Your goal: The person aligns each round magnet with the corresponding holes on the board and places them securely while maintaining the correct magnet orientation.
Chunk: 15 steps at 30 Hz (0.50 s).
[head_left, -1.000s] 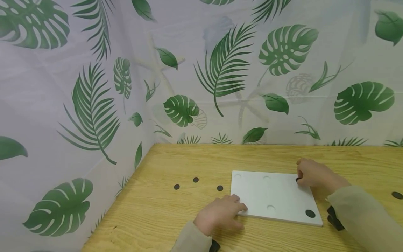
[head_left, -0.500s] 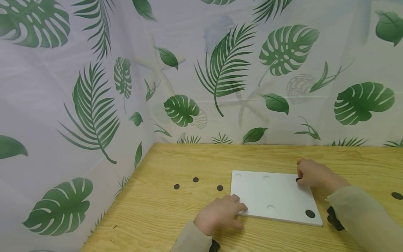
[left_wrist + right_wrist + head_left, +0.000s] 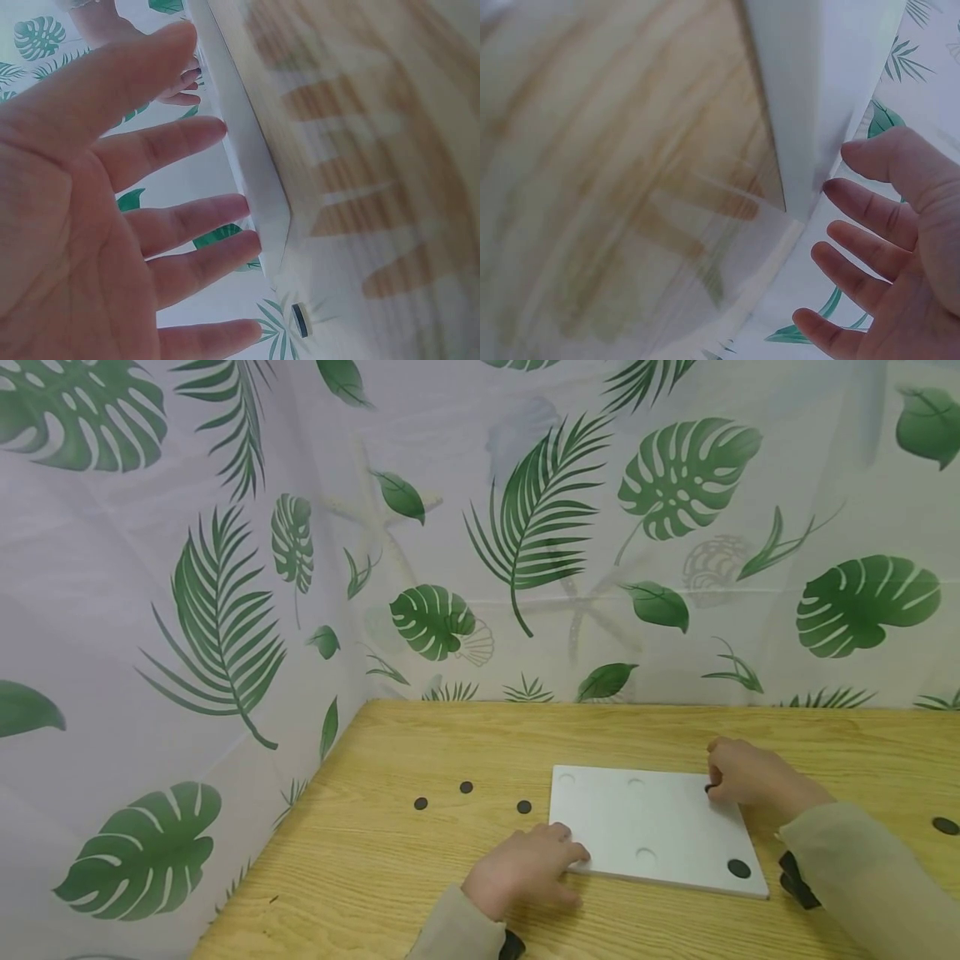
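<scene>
A white rectangular board (image 3: 637, 818) with shallow round recesses lies on the wooden table. My left hand (image 3: 528, 868) rests at its near left corner, covering that part; in the left wrist view the fingers (image 3: 187, 217) are spread and fairly straight, tips along the board's edge. At the far right corner is my right hand (image 3: 753, 777), its fingertips right at a black disc (image 3: 708, 788) that it mostly hides. In the right wrist view the thumb and fingers (image 3: 870, 210) are extended loosely beside the board's edge. Another black disc (image 3: 738, 868) sits in the near right corner.
Left of the board lie three loose black discs, the closest one (image 3: 524, 807) near its edge. One more disc (image 3: 946, 825) is at the far right, beyond the right forearm. A leaf-patterned cloth (image 3: 525, 527) hangs behind and left of the table (image 3: 360, 877).
</scene>
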Tool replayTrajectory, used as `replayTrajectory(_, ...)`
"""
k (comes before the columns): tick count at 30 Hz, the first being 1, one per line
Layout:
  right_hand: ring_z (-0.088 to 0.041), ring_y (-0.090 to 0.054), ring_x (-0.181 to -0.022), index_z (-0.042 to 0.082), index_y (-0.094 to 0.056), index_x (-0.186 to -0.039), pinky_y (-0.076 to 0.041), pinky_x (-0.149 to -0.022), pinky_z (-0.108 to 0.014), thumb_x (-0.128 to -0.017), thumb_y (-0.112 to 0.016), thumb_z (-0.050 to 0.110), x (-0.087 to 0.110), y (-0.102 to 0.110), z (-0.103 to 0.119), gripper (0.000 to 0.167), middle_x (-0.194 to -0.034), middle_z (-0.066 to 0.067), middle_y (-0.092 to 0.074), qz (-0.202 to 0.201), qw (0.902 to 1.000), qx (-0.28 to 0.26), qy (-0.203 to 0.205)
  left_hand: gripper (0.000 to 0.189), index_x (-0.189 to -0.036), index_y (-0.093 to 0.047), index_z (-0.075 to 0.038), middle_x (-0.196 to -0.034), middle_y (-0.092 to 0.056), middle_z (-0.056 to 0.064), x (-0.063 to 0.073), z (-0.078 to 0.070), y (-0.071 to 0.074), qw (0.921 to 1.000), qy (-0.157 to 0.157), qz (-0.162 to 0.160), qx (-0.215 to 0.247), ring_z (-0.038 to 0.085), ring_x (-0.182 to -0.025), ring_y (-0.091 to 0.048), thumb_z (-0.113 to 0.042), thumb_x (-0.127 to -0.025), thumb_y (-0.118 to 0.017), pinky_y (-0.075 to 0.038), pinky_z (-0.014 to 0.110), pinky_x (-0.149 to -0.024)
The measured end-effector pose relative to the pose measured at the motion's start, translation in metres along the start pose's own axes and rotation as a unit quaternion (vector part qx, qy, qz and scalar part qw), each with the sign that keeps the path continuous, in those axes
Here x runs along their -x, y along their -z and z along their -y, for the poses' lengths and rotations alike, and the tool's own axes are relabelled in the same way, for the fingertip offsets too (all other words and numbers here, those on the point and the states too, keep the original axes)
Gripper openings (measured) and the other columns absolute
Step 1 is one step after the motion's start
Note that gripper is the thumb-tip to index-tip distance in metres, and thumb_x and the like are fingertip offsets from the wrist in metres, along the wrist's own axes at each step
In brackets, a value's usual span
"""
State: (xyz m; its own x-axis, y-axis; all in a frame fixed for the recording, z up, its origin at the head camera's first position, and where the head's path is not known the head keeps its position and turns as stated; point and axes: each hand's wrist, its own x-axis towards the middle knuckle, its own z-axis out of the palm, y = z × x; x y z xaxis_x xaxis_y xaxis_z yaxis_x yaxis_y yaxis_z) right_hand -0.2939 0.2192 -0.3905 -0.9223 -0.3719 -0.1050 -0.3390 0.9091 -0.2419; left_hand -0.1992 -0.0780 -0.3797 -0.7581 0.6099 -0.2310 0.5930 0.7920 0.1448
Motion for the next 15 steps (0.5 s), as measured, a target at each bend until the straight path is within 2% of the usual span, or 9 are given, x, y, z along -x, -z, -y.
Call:
replayTrajectory(5,-0.017,-0.043,-0.062,0.005,-0.055,-0.072,-0.038,-0.051,-0.031,-0.071,-0.067,0.014,0.002,0.000,-0.003,0.015,-0.073,-0.003,-0.048,-0.004,1.0000,0.004,-0.005,0.042,-0.113,-0.059,-0.025,-0.098,-0.050,-0.012,-0.001,-0.001,0.000,1.0000,0.000,0.001,0.003,0.004,-0.086,-0.046,-0.036,-0.074,-0.069,-0.043,0.029,-0.076)
replayTrajectory(8,-0.020,-0.045,-0.065,0.005,-0.055,-0.071,-0.039,-0.052,-0.033,-0.071,-0.068,0.016,0.005,0.002,-0.005,0.016,-0.082,-0.010,-0.051,-0.009,0.9999,0.014,-0.002,0.042,-0.113,-0.059,-0.025,-0.097,-0.050,-0.012,-0.002,0.000,-0.001,1.0000,0.001,0.002,0.004,0.003,-0.085,-0.045,-0.036,-0.074,-0.069,-0.042,0.028,-0.075)
replayTrajectory(10,-0.020,-0.045,-0.064,0.006,-0.055,-0.070,-0.040,-0.052,-0.033,-0.070,-0.068,0.015,0.007,0.004,-0.005,0.016,-0.082,-0.011,-0.051,-0.013,0.9998,0.013,0.001,0.042,-0.113,-0.059,-0.025,-0.097,-0.050,-0.012,-0.002,0.000,-0.002,1.0000,0.002,0.002,0.003,0.003,-0.086,-0.045,-0.036,-0.074,-0.069,-0.042,0.028,-0.075)
replayTrajectory(15,-0.017,-0.043,-0.061,0.007,-0.054,-0.068,-0.039,-0.050,-0.031,-0.069,-0.065,0.013,0.015,0.006,-0.011,0.012,-0.075,-0.003,-0.048,-0.024,0.9996,0.013,0.005,0.042,-0.113,-0.059,-0.025,-0.096,-0.050,-0.012,-0.002,0.000,-0.002,1.0000,0.000,-0.003,-0.001,0.004,-0.086,-0.045,-0.036,-0.074,-0.069,-0.042,0.028,-0.075)
